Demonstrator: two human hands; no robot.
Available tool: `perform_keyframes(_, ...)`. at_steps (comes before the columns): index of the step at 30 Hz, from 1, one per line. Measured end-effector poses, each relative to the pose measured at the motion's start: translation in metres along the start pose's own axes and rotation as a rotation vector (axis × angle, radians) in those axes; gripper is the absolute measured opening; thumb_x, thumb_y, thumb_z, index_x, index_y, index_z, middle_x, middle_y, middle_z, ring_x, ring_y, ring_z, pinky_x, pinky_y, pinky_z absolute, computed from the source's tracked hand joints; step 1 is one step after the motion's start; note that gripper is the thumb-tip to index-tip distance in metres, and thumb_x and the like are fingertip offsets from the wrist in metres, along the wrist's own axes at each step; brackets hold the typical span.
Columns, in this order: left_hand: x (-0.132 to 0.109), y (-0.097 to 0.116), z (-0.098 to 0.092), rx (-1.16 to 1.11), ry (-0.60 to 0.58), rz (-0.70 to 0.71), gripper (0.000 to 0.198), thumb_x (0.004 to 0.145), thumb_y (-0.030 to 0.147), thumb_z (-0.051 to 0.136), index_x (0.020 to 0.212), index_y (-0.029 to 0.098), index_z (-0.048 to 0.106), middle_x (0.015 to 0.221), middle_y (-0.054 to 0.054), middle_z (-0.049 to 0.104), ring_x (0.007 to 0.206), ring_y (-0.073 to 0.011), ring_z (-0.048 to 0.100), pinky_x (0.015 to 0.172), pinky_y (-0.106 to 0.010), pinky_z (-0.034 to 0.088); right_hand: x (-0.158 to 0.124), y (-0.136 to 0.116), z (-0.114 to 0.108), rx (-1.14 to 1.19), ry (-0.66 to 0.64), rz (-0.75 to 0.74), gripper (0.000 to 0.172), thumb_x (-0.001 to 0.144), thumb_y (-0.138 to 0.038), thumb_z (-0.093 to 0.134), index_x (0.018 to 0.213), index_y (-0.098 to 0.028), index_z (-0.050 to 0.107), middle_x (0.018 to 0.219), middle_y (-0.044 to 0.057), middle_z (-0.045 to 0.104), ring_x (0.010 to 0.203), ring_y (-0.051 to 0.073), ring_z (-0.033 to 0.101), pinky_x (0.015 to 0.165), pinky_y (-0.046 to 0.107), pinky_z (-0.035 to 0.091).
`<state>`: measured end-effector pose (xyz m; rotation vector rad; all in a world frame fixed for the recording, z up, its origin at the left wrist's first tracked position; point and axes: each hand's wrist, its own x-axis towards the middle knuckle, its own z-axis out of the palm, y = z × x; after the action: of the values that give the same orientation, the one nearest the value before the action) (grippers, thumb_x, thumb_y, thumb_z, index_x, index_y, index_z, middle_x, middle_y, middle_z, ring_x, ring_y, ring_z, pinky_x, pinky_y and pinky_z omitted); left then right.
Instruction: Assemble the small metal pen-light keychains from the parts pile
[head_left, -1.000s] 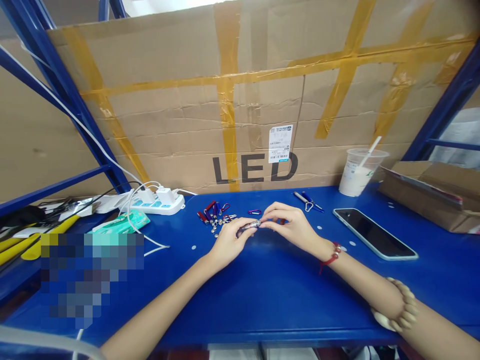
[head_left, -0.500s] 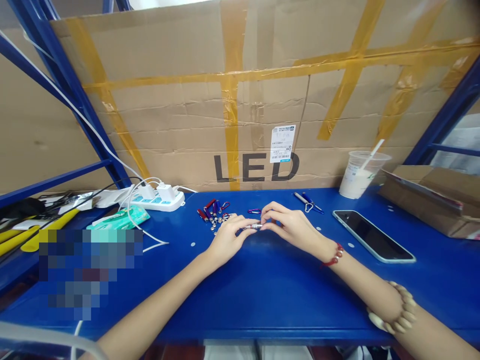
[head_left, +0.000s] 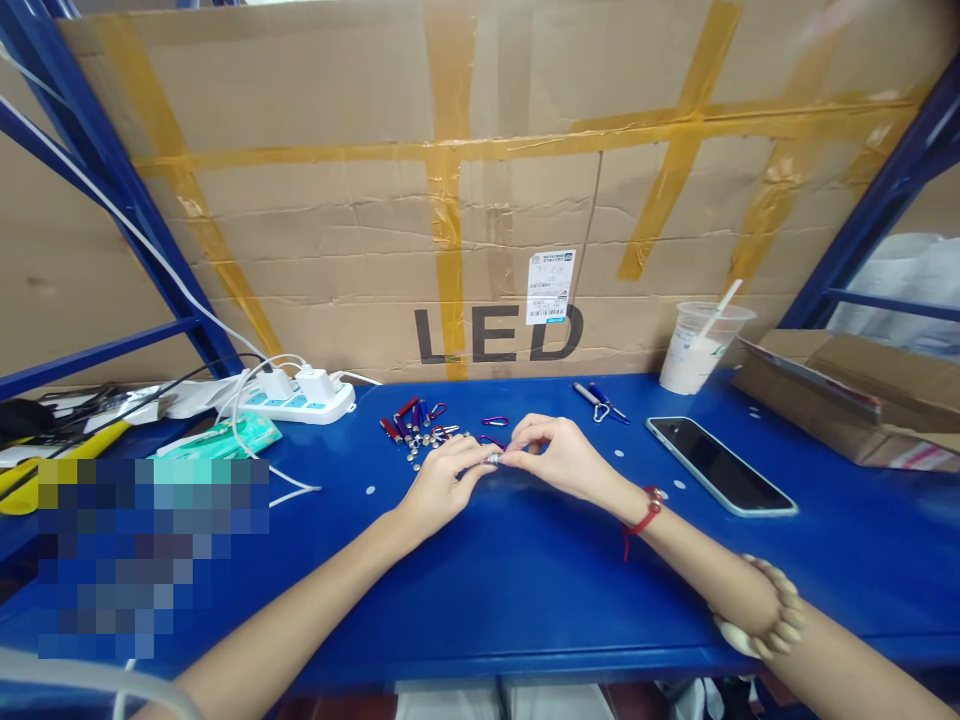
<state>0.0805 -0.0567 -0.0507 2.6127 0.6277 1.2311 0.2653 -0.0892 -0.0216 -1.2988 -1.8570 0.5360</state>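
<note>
My left hand (head_left: 446,478) pinches a small silver cylinder (head_left: 493,459) between thumb and fingertips, just above the blue table. My right hand (head_left: 559,455) closes its fingertips at the right end of that piece, and the two hands nearly meet. A purple clip (head_left: 491,441) shows right beside the right fingertips; whether it is joined to the cylinder I cannot tell. Behind the hands lies a purple carabiner (head_left: 495,421). Left of it is a pile of small red and blue metal tubes (head_left: 405,418), with clips and several button cells (head_left: 415,458).
A phone (head_left: 720,465) lies to the right, near a plastic cup with a straw (head_left: 690,350) and an open cardboard box (head_left: 840,410). Further tubes with a clip (head_left: 600,400) lie at the back. A power strip (head_left: 300,400) and a green packet (head_left: 225,438) are on the left.
The view has shifted slightly to the right. A purple clip now shows beside my right fingertips, and less of the held cylinder is visible. Both hands keep their pinch.
</note>
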Motion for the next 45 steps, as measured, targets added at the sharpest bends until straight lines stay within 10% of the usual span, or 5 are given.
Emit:
perform_keyframes(9,0.002,0.007,-0.002,-0.036,-0.069,-0.186,0.019,0.086,0.020,0.048,0.097,0.020,0.064,0.092,-0.005,0.069,0.084,-0.0164,0.061,0.079,-0.029,0.047,0.001,0.008,0.007,0.180,-0.082,0.166,0.041,0.072,-0.053,0.061,0.063,-0.013,0.068,0.065,0.004,0.064,0.047,0.009,0.049,0.045,0.022,0.038)
perform_keyframes(15,0.006,0.007,0.000,-0.093,-0.132,-0.374,0.020,0.084,0.020,0.047,0.099,0.021,0.060,0.086,-0.002,0.066,0.074,-0.0143,0.061,0.065,-0.024,0.047,0.000,0.007,0.002,-0.087,0.190,-0.141,0.031,0.072,-0.049,0.066,0.074,-0.018,0.071,0.084,0.005,0.064,0.051,0.008,0.050,0.054,0.024,0.044)
perform_keyframes(23,0.012,0.012,-0.003,-0.264,-0.172,-0.425,0.022,0.084,0.022,0.046,0.097,0.016,0.061,0.069,0.000,0.063,0.063,-0.0121,0.058,0.061,-0.022,0.045,0.001,0.014,-0.012,-0.264,0.106,-0.479,0.021,0.083,-0.038,0.057,0.081,-0.025,0.073,0.091,0.004,0.059,0.064,0.009,0.052,0.059,0.023,0.042)
perform_keyframes(45,0.001,0.003,-0.009,0.067,-0.109,0.066,0.028,0.089,0.017,0.042,0.108,0.016,0.063,0.084,-0.007,0.069,0.073,-0.0147,0.059,0.076,-0.031,0.049,-0.007,0.004,0.006,-0.032,0.059,-0.193,0.020,0.076,-0.033,0.064,0.065,-0.017,0.066,0.078,0.003,0.059,0.061,0.011,0.055,0.057,0.025,0.045)
